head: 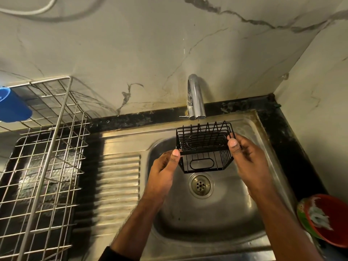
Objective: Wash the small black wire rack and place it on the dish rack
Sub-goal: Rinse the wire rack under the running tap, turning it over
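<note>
The small black wire rack (204, 147) hangs in the air over the steel sink (216, 219), right below the chrome tap (195, 98). My left hand (165, 166) pinches its left edge with thumb on top. My right hand (244, 153) grips its right edge. A thin trickle of water falls from the spout onto the rack's back wires. The silver wire dish rack (47, 157) stands on the counter at the left, apart from both hands.
A blue cup (13, 106) lies on its side on the dish rack's upper shelf. A red bowl (327, 219) holding a scrubber sits at the sink's right edge. The ribbed drainboard (118, 181) lies between sink and dish rack. The drain (200, 184) is below the rack.
</note>
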`<state>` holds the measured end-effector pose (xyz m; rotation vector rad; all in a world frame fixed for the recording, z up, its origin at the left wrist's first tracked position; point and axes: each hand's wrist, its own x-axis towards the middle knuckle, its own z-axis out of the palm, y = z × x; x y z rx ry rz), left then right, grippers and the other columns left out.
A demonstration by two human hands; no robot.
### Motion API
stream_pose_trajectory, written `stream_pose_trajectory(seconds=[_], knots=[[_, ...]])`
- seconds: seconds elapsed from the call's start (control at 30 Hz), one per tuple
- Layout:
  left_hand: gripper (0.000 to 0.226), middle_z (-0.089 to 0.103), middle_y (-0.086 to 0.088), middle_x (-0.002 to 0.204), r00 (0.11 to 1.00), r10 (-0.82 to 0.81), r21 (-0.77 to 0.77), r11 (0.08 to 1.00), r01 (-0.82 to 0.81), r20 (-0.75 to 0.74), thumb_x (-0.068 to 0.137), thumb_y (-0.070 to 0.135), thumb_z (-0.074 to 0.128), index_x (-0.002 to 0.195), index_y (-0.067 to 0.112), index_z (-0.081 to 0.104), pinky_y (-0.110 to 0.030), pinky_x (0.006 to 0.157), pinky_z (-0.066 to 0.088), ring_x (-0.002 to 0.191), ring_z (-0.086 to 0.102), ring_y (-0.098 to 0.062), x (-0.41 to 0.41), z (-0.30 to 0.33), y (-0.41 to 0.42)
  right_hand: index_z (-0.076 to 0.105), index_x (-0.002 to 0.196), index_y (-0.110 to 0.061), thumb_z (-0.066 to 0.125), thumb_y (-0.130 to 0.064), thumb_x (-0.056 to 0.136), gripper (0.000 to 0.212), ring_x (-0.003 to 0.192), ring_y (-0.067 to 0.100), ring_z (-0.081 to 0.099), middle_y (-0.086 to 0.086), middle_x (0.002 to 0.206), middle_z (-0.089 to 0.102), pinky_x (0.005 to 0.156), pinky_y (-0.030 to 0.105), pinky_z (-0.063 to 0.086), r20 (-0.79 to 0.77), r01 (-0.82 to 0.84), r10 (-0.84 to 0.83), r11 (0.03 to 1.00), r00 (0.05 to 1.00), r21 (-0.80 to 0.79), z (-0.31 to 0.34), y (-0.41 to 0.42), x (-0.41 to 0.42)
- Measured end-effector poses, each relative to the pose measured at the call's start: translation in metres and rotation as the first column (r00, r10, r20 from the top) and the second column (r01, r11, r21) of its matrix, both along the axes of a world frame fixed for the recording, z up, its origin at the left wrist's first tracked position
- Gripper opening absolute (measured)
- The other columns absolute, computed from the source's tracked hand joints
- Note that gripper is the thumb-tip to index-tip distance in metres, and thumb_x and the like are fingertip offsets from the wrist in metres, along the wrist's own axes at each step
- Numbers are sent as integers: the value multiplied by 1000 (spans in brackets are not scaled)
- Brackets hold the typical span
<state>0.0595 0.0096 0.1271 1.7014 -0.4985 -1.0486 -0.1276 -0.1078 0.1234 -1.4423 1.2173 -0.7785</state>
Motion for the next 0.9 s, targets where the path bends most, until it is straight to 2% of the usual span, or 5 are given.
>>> stream_pose_trajectory(seconds=[0.13, 0.3, 0.47, 0.6, 0.9], knots=[[97, 68, 5, 130, 997, 70, 61, 996, -70, -9, 55, 94, 63, 126, 28, 69, -41, 111, 47, 123, 61, -16, 1, -5, 1, 61, 136, -29, 54, -64, 90, 59, 118, 1, 60, -11, 126, 68, 104, 38, 49, -6, -8, 8, 1000, 1000, -13, 2, -1, 2], [70, 70, 6, 127, 997, 80, 44, 996, -79, -17, 72, 79, 66, 120, 29, 72, -43, 112, 47, 121, 63, -9, 2, -5, 1, 59, 139, -28, 56, -58, 92, 55, 122, 3, 59, -10, 130, 67, 107, 39, 47, 8, -30, 30, 1000, 1000, 9, 0, -2, 2], [93, 70, 9, 127, 995, 94, 59, 994, -92, -23, 53, 91, 68, 122, 30, 70, -35, 107, 50, 120, 64, -7, 0, -5, 0, 61, 137, -29, 57, -61, 92, 55, 119, 2, 61, -10, 127, 68, 105, 39, 49, 26, -22, 22, 1000, 999, -2, -1, -6, 3], [52, 76, 15, 107, 994, 93, 52, 995, -91, -51, 75, 62, 66, 112, 25, 71, -12, 86, 52, 105, 69, 1, -2, 0, -2, 60, 137, -27, 57, -57, 93, 54, 119, 3, 61, -10, 127, 68, 102, 34, 49, 38, -22, 22, 1000, 999, -13, -2, -7, 3], [24, 80, 11, 96, 995, 94, 57, 994, -91, -43, 97, 34, 61, 107, 16, 74, -9, 72, 53, 91, 73, 3, -6, -1, -6, 60, 138, -26, 57, -53, 89, 56, 116, -5, 58, -14, 127, 66, 95, 22, 46, 52, -10, 9, 1000, 999, 1, 1, -9, 1]])
